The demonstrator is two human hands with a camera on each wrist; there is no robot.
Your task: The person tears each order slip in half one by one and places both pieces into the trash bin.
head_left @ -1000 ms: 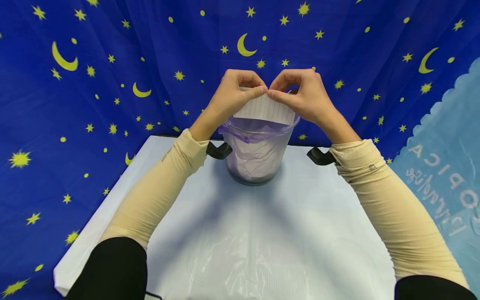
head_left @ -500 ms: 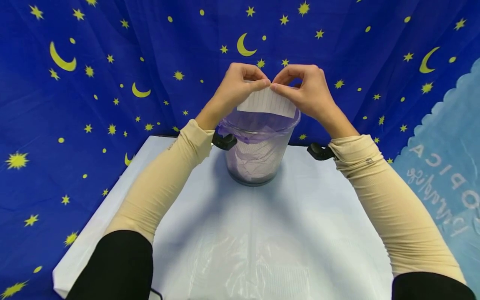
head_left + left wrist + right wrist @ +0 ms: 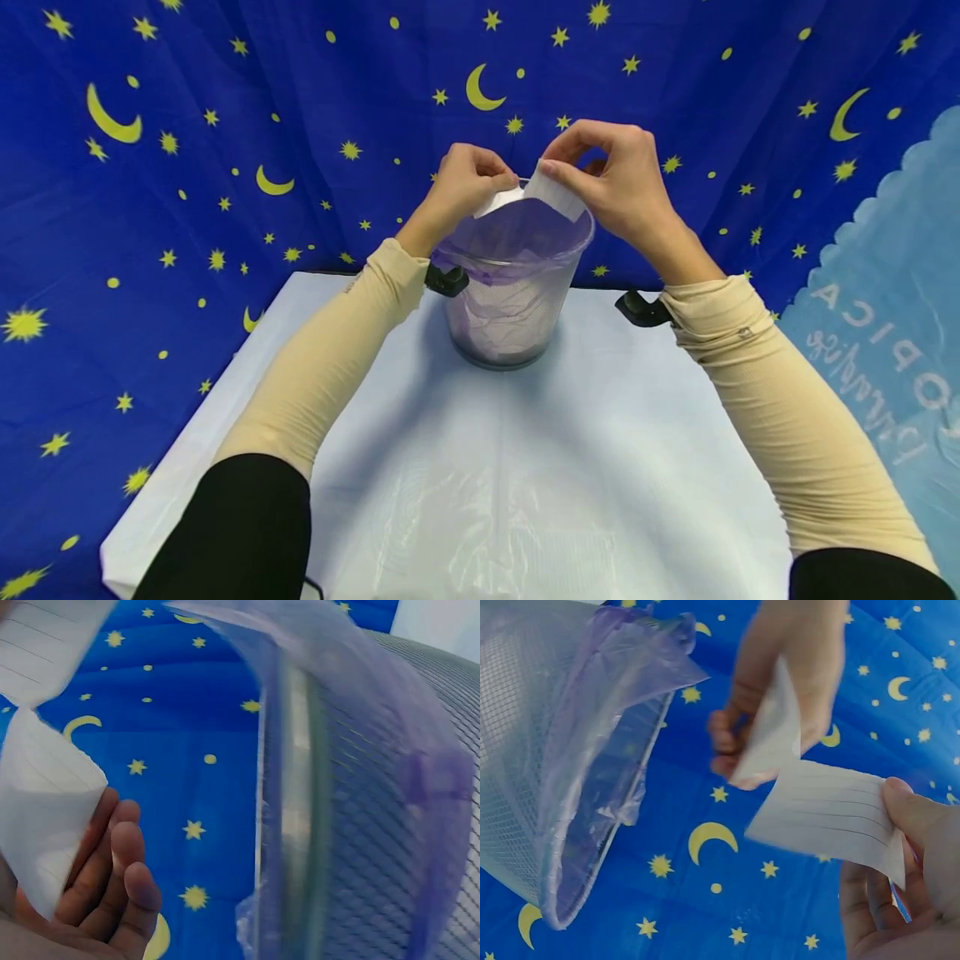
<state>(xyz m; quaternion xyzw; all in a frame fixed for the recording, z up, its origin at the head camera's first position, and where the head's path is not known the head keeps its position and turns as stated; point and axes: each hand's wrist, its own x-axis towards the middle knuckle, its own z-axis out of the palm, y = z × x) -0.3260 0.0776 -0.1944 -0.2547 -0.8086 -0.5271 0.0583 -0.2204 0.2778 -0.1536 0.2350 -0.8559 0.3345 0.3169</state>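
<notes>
A lined sheet of white paper is torn most of the way across, its two parts meeting at a narrow neck in both wrist views. My left hand (image 3: 468, 187) pinches the left part (image 3: 49, 787) between thumb and fingers. The right part (image 3: 829, 814) is held by my right hand (image 3: 618, 179), thumb on top. Both hands are above the rim of a mesh wastebasket (image 3: 513, 312), which stands upright on the table. A translucent purple bin liner (image 3: 491, 271) lines the basket and folds over its rim.
The basket stands near the back edge of a table with a white cover (image 3: 480, 467). Behind it hangs a blue curtain (image 3: 360, 83) with yellow moons and stars. A light blue cloth (image 3: 892, 333) with lettering hangs at the right.
The single sheet has been torn down from its top edge into two parts. My left hand has dropped lower and moved left, away from the right hand, and the fingertips now stand apart.
</notes>
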